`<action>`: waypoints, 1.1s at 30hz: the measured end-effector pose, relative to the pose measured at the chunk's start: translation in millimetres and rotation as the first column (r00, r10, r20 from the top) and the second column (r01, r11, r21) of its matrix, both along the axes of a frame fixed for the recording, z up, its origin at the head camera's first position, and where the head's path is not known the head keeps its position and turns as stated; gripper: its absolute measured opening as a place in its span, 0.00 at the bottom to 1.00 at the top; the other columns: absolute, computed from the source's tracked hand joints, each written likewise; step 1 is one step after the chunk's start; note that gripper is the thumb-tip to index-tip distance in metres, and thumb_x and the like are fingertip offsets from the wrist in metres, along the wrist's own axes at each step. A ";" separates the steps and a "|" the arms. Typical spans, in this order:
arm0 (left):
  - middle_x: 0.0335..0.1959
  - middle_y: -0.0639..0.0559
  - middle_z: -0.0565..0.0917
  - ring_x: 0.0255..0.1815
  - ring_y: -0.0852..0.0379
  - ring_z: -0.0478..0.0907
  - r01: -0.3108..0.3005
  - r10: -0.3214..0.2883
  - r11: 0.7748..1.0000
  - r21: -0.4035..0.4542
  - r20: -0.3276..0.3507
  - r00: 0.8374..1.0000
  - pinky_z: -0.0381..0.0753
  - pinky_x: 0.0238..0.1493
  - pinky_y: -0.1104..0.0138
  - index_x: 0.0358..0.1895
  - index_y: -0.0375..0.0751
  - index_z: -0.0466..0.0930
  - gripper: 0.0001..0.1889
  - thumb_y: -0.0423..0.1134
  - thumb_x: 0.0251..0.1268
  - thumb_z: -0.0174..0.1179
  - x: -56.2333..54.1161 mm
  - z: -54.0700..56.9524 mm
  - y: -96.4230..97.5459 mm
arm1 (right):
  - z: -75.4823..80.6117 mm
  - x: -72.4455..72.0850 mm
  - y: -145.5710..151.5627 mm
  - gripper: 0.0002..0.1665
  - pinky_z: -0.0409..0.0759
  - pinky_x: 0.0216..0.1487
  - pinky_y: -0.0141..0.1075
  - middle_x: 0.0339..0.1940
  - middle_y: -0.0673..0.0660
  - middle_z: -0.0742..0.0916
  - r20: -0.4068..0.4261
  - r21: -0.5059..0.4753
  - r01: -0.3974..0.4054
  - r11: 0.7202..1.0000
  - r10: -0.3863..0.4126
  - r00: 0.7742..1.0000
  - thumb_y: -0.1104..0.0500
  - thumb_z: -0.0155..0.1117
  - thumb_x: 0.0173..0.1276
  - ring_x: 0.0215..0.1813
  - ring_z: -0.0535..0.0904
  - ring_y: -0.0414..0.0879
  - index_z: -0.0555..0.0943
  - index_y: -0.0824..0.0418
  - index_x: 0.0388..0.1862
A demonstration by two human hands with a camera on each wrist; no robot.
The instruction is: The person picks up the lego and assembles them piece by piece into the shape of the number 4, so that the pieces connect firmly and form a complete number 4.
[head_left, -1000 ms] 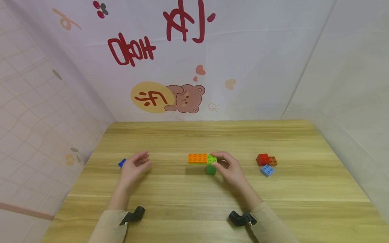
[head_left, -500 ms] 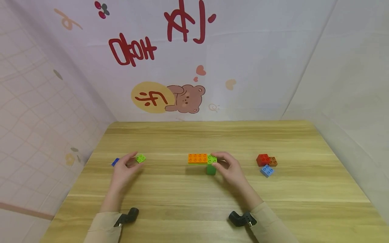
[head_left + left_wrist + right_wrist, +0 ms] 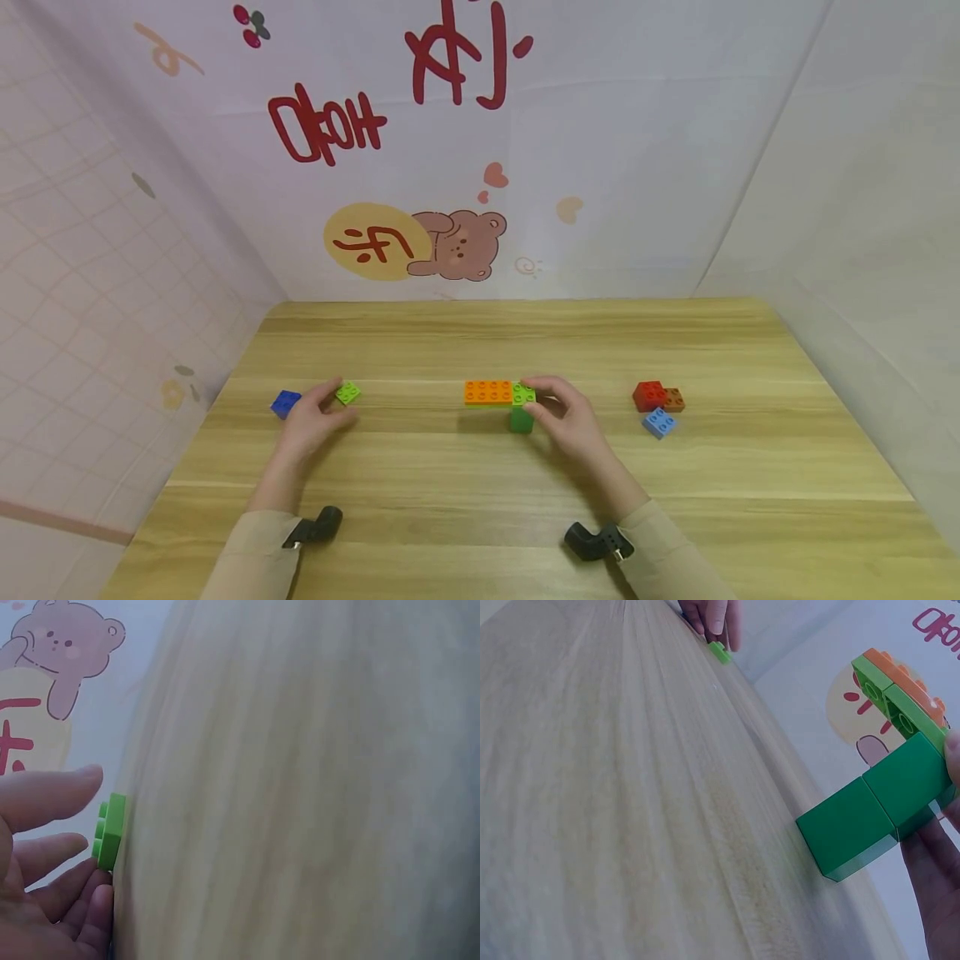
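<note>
My left hand (image 3: 311, 421) is beside a small lime green building brick (image 3: 348, 393) lying on the table, its thumb and fingers spread apart. In the left wrist view the thumb clearly stands off the lime brick (image 3: 111, 831); whether a fingertip touches it I cannot tell. My right hand (image 3: 572, 417) grips the right side of a brick structure. That structure has stacked dark green bricks (image 3: 877, 806) standing on the table, with lime green pieces (image 3: 892, 697) and an orange brick (image 3: 487, 392) jutting out to the left on top.
A blue brick (image 3: 286, 404) lies just left of my left hand. Off to the right sit a red brick (image 3: 649, 396), a brown brick (image 3: 674, 400) and a light blue brick (image 3: 660, 422). A printed cloth (image 3: 637, 167) hangs behind the wooden table (image 3: 450, 517).
My left hand has shifted left and its thumb has moved off the lime brick, which has come into view. More of the blue brick shows. The right hand and its structure stay put.
</note>
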State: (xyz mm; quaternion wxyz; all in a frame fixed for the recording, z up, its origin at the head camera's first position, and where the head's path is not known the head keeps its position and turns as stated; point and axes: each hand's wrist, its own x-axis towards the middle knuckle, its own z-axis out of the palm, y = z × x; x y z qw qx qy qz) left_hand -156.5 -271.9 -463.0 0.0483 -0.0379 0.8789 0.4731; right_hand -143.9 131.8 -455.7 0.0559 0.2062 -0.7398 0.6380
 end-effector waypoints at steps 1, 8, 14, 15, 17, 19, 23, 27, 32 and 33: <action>0.72 0.27 0.60 0.72 0.34 0.59 0.010 -0.010 1.000 -0.011 -0.006 1.000 0.61 0.71 0.49 0.73 0.26 0.58 0.39 0.34 0.64 0.67 -1.0 -1.0 0.4 | -0.2 0.0 0.1 0.17 0.79 0.57 0.48 0.53 0.68 0.82 -0.004 0.001 0.001 1.000 -0.001 1.000 0.74 0.65 0.65 0.55 0.79 0.43 0.80 0.74 0.53; 0.70 0.26 0.63 0.71 0.32 0.60 0.026 -0.028 0.999 -0.048 -0.036 0.999 0.62 0.70 0.48 0.71 0.24 0.62 0.36 0.32 0.61 0.68 -6.8 -7.5 3.4 | -0.1 -0.2 0.9 0.17 0.78 0.58 0.49 0.54 0.67 0.82 0.011 -0.002 -0.008 1.000 0.008 1.000 0.73 0.65 0.66 0.56 0.79 0.44 0.79 0.73 0.54; 0.67 0.28 0.67 0.68 0.33 0.63 0.029 -0.038 0.994 -0.104 -0.084 0.996 0.66 0.67 0.46 0.69 0.27 0.67 0.33 0.31 0.61 0.68 -8.9 -12.9 5.2 | 0.8 0.0 1.2 0.17 0.77 0.59 0.49 0.54 0.67 0.82 0.016 0.000 -0.011 1.000 0.011 1.000 0.73 0.65 0.66 0.57 0.79 0.48 0.79 0.73 0.54; 0.67 0.28 0.68 0.68 0.33 0.63 0.029 -0.038 0.994 -0.106 -0.088 0.995 0.67 0.66 0.46 0.69 0.27 0.68 0.33 0.31 0.61 0.68 -9.0 -13.5 5.5 | 0.8 0.1 1.1 0.17 0.77 0.59 0.49 0.54 0.67 0.82 0.017 -0.001 -0.012 1.000 0.013 1.000 0.73 0.65 0.66 0.57 0.79 0.48 0.79 0.73 0.54; 0.66 0.29 0.69 0.67 0.34 0.64 0.031 -0.042 0.993 -0.116 -0.100 0.994 0.67 0.66 0.46 0.68 0.28 0.69 0.32 0.30 0.60 0.68 -9.0 -14.8 5.9 | 0.8 0.1 1.1 0.17 0.77 0.60 0.50 0.54 0.67 0.82 0.016 0.000 -0.013 1.000 0.013 1.000 0.73 0.64 0.66 0.57 0.79 0.47 0.79 0.73 0.54; 0.64 0.29 0.70 0.66 0.34 0.65 0.034 -0.048 0.992 -0.124 -0.115 0.992 0.68 0.65 0.46 0.67 0.28 0.71 0.31 0.30 0.60 0.69 -9.2 -15.4 6.1 | 0.4 0.1 1.1 0.17 0.76 0.60 0.50 0.54 0.67 0.82 0.010 0.002 -0.013 1.000 0.013 1.000 0.73 0.64 0.66 0.57 0.79 0.46 0.79 0.73 0.54; 0.61 0.30 0.74 0.64 0.34 0.68 0.037 -0.059 0.988 -0.149 -0.149 0.987 0.69 0.64 0.46 0.63 0.29 0.76 0.28 0.31 0.58 0.70 -9.5 -16.6 7.0 | 0.3 0.2 1.3 0.17 0.76 0.60 0.51 0.54 0.67 0.82 0.003 0.001 -0.014 1.000 0.014 1.000 0.73 0.64 0.66 0.57 0.78 0.45 0.79 0.74 0.54; 0.61 0.31 0.74 0.64 0.34 0.69 0.033 -0.055 0.988 -0.151 -0.147 0.988 0.70 0.63 0.46 0.63 0.30 0.77 0.27 0.32 0.58 0.71 -9.3 -18.1 8.0 | 0.7 0.5 1.3 0.17 0.78 0.59 0.49 0.54 0.67 0.82 0.007 -0.005 -0.017 1.000 0.017 1.000 0.73 0.64 0.66 0.56 0.79 0.44 0.79 0.74 0.55; 0.61 0.32 0.75 0.63 0.35 0.70 0.029 -0.049 0.990 -0.141 -0.141 0.989 0.71 0.62 0.47 0.62 0.31 0.78 0.27 0.32 0.58 0.71 -8.6 -19.0 7.2 | 1.1 0.7 1.1 0.17 0.78 0.58 0.48 0.54 0.68 0.82 0.012 -0.008 -0.018 1.000 0.018 1.000 0.73 0.64 0.66 0.56 0.79 0.46 0.79 0.74 0.54; 0.61 0.32 0.75 0.63 0.36 0.70 0.029 -0.049 0.989 -0.143 -0.143 0.988 0.71 0.62 0.47 0.62 0.32 0.78 0.27 0.32 0.58 0.71 -8.6 -19.1 7.0 | 1.1 0.8 1.1 0.17 0.78 0.58 0.48 0.54 0.68 0.82 0.012 -0.007 -0.017 1.000 0.017 1.000 0.73 0.64 0.66 0.56 0.79 0.47 0.79 0.74 0.54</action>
